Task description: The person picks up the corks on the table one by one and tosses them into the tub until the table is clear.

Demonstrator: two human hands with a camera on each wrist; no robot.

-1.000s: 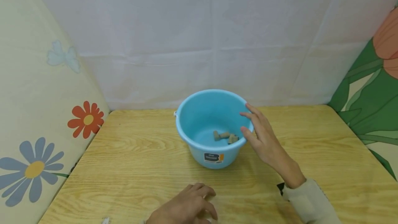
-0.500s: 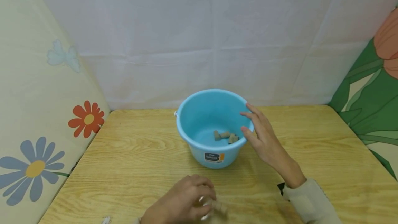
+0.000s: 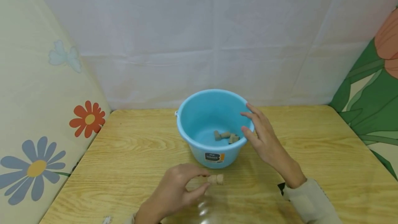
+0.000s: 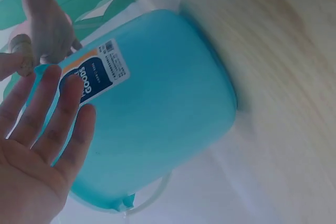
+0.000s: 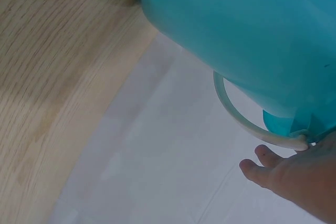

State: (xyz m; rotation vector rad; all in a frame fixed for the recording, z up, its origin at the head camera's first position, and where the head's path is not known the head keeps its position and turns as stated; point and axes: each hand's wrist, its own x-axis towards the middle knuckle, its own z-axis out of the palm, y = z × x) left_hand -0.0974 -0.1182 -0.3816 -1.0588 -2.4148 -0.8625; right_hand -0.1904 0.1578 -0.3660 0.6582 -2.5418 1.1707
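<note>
My left hand [image 3: 175,191] pinches a short tan cork-like cylinder [image 3: 215,179] between thumb and fingertips, in front of the bucket. A groove runs round this piece [image 4: 22,53] in the left wrist view, where the other fingers spread loosely. The light blue bucket [image 3: 203,153] stands upright on the table. Several similar tan pieces [image 3: 225,135] lie on its bottom. At the bucket's right rim my right hand [image 3: 264,137] holds on, thumb and a finger over the inside edge. Two fingertips [image 5: 254,171] show outside, close to the bucket's pale handle [image 5: 241,121].
The wood-grain table [image 3: 133,161] spreads all around the bucket. Bright glints [image 3: 203,212] of a see-through, shiny thing show below my left hand. A small white scrap [image 3: 106,220] sits at the near left edge. A white sheet [image 3: 161,61] hangs behind.
My left hand has come up and forward from near the table's front edge, and the tan piece is now in its fingertips. My right hand and the bucket stay put.
</note>
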